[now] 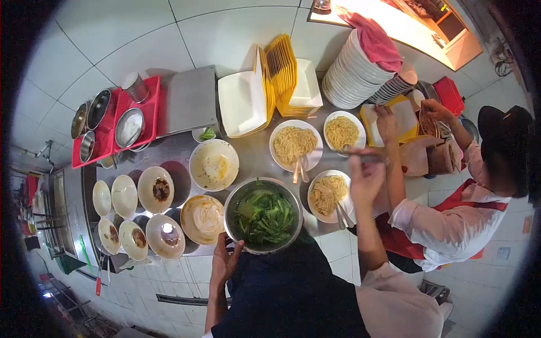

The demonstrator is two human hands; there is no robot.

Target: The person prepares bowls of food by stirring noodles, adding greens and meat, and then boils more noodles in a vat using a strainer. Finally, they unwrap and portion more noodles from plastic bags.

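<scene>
My left hand (226, 256) grips the near-left rim of a steel mixing bowl (226, 211), thumb at the edge and fingers against the outside. Cooked leafy greens (266, 215) lie in the bowl, which is held at the counter's front edge. My right hand (366, 183) is raised over the counter, blurred by motion; whether anything is in its fingers I cannot make out. Below and left of it sits a plate of noodles (329, 194) with utensils resting on its rim. Two more noodle plates (294, 143) (341, 132) stand behind.
Several white bowls (125, 196), some with dark sauce, stand at left beside a red tray (147, 115). Yellow-edged square dishes (243, 101) and a tall plate stack (354, 73) line the wall. At right, a co-worker (451, 219) in a red apron reaches over containers (442, 158).
</scene>
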